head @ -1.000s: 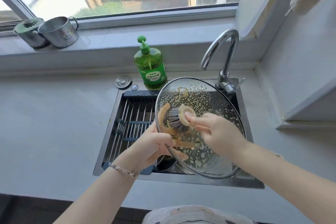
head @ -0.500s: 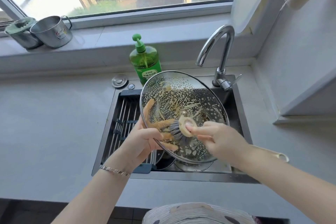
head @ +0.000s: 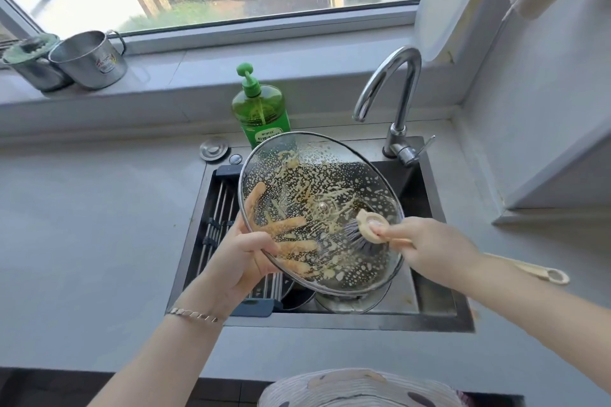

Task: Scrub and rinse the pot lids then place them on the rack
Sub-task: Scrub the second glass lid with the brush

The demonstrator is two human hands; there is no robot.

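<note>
- Gripping the left rim of the glass lid [head: 317, 182] with the left hand [head: 241, 258], thumb curled over the near face, fingers spread behind the glass and showing through it.
- Clasping the dish brush [head: 360, 231] in the right hand [head: 429, 248], fingers curled round the pale handle, one fingertip lying on the round head.
- Holding the lid tilted above the sink [head: 429, 317], between the two hands, the face with the small centre screw turned toward the camera and covered in foam beads and yellowish smears.
- Pressing the dark bristles against the lid's lower right part, just left of the right hand.
- Letting the handle's looped end [head: 542, 271] stick out behind the right wrist, over the counter [head: 82, 225].
- Working with the left hand above the rack [head: 218, 208] of steel bars lying across the left half of the sink.
- Hovering the lid over another round, metal-rimmed piece [head: 350, 302] in the basin, below and between the hands, too hidden to identify.
- Wearing a chain bracelet [head: 195, 315] on the left wrist.
- Facing a green soap bottle [head: 261, 112] standing beyond the left hand, just behind the lid's far rim.
- Facing a chrome faucet [head: 396, 86] arching beyond the right hand.
- Facing two metal cups [head: 89, 59] sitting side by side on the sill, far beyond and left of the left hand.
</note>
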